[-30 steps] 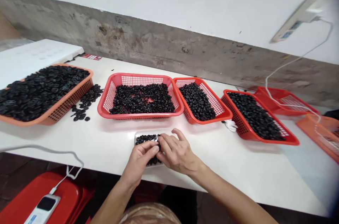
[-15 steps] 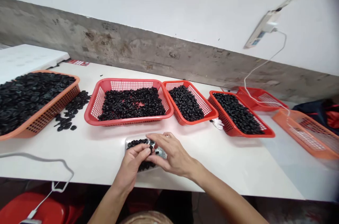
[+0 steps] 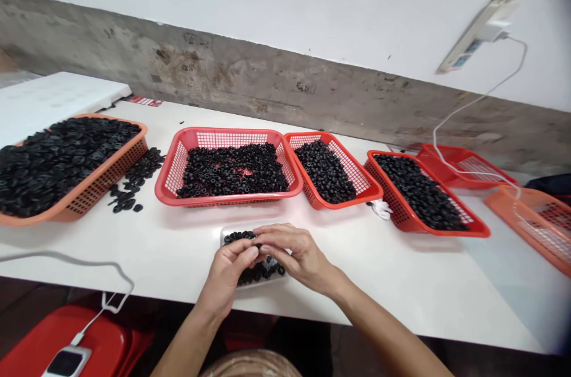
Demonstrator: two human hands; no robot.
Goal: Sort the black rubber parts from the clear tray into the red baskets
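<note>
A small black part (image 3: 259, 245) is pinched above the tray (image 3: 263, 283).

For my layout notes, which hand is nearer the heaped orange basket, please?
Left. The left hand is right of the heaped orange basket; the right hand is farther right.

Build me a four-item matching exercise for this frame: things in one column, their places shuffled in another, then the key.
Things
1. Clear tray
2. Power strip
3. White device
4. Loose black pieces

Places
A. On the red stool
B. Beside the leftmost orange basket
C. Partly hidden by the left hand and right hand
D. On the white wall

Pairs: 1-C, 2-D, 3-A, 4-B
</note>
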